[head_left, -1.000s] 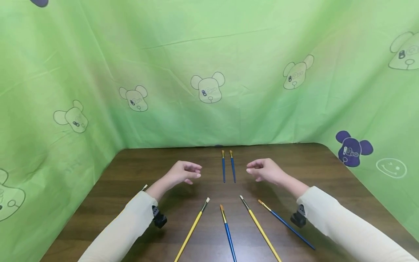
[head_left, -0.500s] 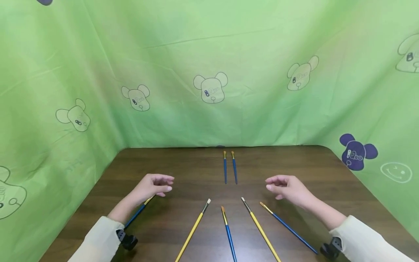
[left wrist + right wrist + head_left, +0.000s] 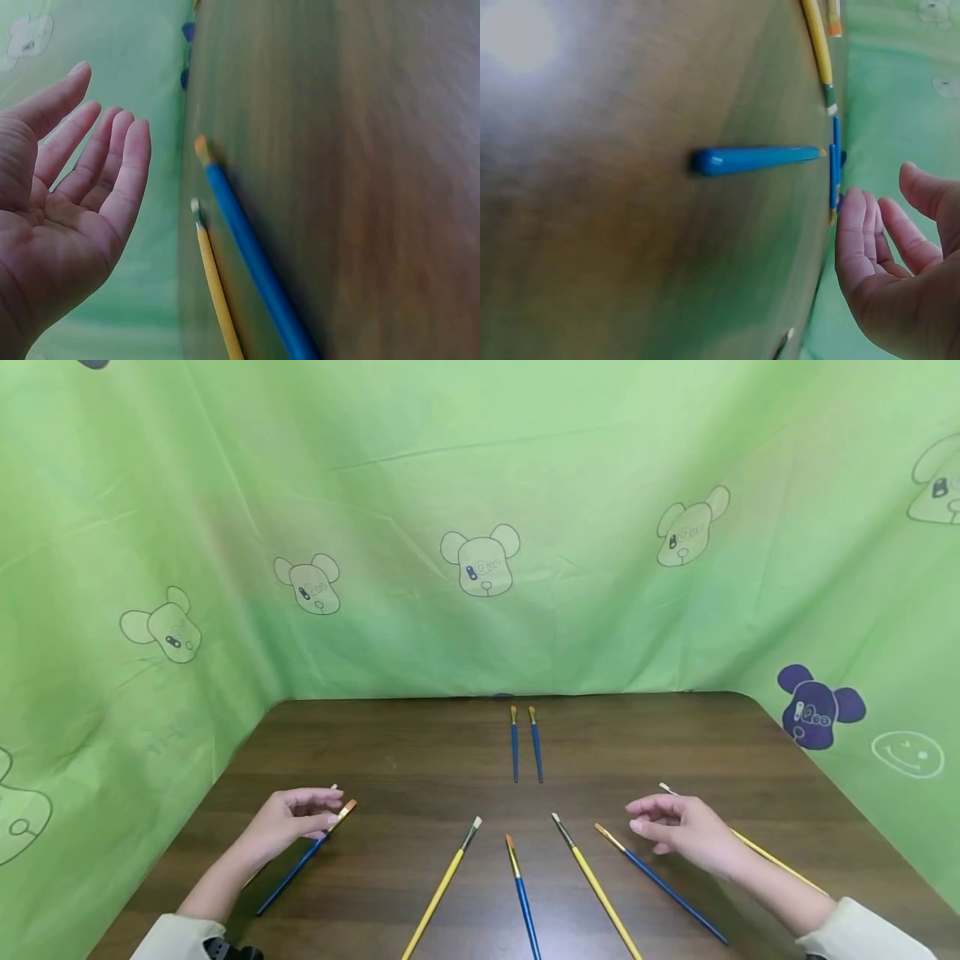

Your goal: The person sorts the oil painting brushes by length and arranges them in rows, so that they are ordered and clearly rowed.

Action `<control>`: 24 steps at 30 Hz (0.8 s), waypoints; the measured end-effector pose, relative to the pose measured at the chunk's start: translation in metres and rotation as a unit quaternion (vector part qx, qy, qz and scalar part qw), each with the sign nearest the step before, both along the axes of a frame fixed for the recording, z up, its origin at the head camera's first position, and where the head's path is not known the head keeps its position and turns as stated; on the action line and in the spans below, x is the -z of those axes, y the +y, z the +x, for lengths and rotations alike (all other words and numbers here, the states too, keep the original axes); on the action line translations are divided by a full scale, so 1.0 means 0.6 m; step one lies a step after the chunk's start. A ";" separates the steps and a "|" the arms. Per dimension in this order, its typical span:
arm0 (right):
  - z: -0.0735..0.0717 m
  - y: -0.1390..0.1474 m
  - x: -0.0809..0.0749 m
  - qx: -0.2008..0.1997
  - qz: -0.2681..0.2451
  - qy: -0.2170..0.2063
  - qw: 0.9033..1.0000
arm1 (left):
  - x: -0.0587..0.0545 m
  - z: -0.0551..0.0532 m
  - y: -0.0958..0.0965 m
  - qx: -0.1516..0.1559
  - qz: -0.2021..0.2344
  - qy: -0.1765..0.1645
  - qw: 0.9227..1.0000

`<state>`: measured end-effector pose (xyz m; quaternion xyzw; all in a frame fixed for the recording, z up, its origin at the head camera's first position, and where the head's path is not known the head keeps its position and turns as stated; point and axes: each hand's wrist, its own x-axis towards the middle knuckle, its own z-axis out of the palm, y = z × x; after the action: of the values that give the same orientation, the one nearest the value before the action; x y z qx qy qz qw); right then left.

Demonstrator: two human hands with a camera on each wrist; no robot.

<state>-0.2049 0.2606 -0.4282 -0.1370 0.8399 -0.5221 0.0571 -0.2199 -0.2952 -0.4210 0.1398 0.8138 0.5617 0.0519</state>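
Note:
My left hand (image 3: 276, 832) hovers over a blue paintbrush (image 3: 296, 872) on the left of the table, fingers loosely bent and holding nothing. Beside that brush lies a yellow paintbrush (image 3: 214, 281), mostly hidden by the hand in the head view but plain in the left wrist view. On the right, my right hand (image 3: 693, 833) is in the air, also holding nothing, its fingers loosely bent. It is between a blue paintbrush (image 3: 667, 887) on its inner side and a yellow paintbrush (image 3: 780, 862), partly covered by the hand and wrist, on its outer side.
Two short-looking blue paintbrushes (image 3: 514, 752) lie side by side at the back of the brown wooden table (image 3: 420, 743). Nearer the front, a yellow brush (image 3: 438, 893), a blue brush (image 3: 525, 906) and another yellow brush (image 3: 600, 893) fan out. Green printed cloth (image 3: 390, 635) surrounds the table.
Both hands have drawn apart and back toward me, from near the two rear brushes out to the sides. The outer brushes, earlier covered by my arms, now show more.

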 end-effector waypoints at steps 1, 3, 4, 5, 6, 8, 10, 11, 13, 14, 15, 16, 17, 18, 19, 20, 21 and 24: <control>0.003 0.002 0.002 0.001 0.000 -0.003 1.000 | 0.002 0.003 -0.005 -0.004 0.002 0.003 1.000; 0.009 0.004 0.005 0.000 -0.003 -0.008 1.000 | 0.007 0.008 -0.015 -0.011 0.003 0.004 1.000; 0.012 0.006 0.007 -0.001 -0.005 -0.010 1.000 | 0.009 0.010 -0.020 -0.015 0.004 0.003 1.000; 0.015 0.007 0.009 -0.004 -0.006 -0.012 1.000 | 0.011 0.012 -0.024 -0.017 0.004 0.003 1.000; 0.017 0.008 0.011 -0.005 -0.007 -0.014 1.000 | 0.013 0.014 -0.028 -0.016 0.000 0.006 1.000; 0.021 0.009 0.014 -0.008 -0.006 -0.015 1.000 | 0.017 0.017 -0.034 -0.019 -0.005 0.009 1.000; 0.025 0.009 0.018 -0.010 -0.006 -0.017 1.000 | 0.019 0.019 -0.038 -0.032 -0.021 0.020 0.999; 0.026 0.009 0.019 -0.012 -0.006 -0.017 1.000 | 0.020 0.020 -0.039 -0.037 -0.032 0.027 0.998; 0.028 0.009 0.022 -0.016 -0.005 -0.018 1.000 | 0.022 0.021 -0.041 -0.047 -0.054 0.037 0.997; 0.029 0.009 0.023 -0.018 -0.005 -0.019 1.000 | 0.023 0.022 -0.041 -0.051 -0.064 0.041 0.996; 0.030 0.009 0.024 -0.021 -0.005 -0.020 1.000 | 0.024 0.023 -0.042 -0.054 -0.073 0.042 0.995; 0.031 0.009 0.026 -0.024 -0.004 -0.021 1.000 | 0.025 0.024 -0.042 -0.052 -0.076 0.043 0.995; 0.032 0.009 0.027 -0.026 -0.002 -0.021 0.999 | 0.026 0.024 -0.042 -0.050 -0.075 0.041 0.995; 0.032 0.009 0.028 -0.028 -0.001 -0.022 0.999 | 0.027 0.025 -0.042 -0.048 -0.075 0.041 0.995; 0.032 0.010 0.029 -0.029 0.000 -0.023 0.999 | 0.027 0.025 -0.042 -0.047 -0.073 0.039 0.995; 0.033 0.010 0.030 -0.029 0.001 -0.023 0.999 | 0.028 0.026 -0.042 -0.048 -0.070 0.036 0.996; 0.033 0.010 0.030 -0.030 0.002 -0.023 0.999 | 0.029 0.026 -0.041 -0.047 -0.068 0.034 0.996; 0.031 0.010 0.032 -0.031 0.004 -0.019 0.999 | 0.032 0.025 -0.041 -0.045 -0.069 0.033 0.996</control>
<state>-0.1861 0.2668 -0.4474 -0.1526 0.8364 -0.5189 0.0892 -0.2050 -0.3197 -0.4403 0.1174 0.8572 0.5013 0.0092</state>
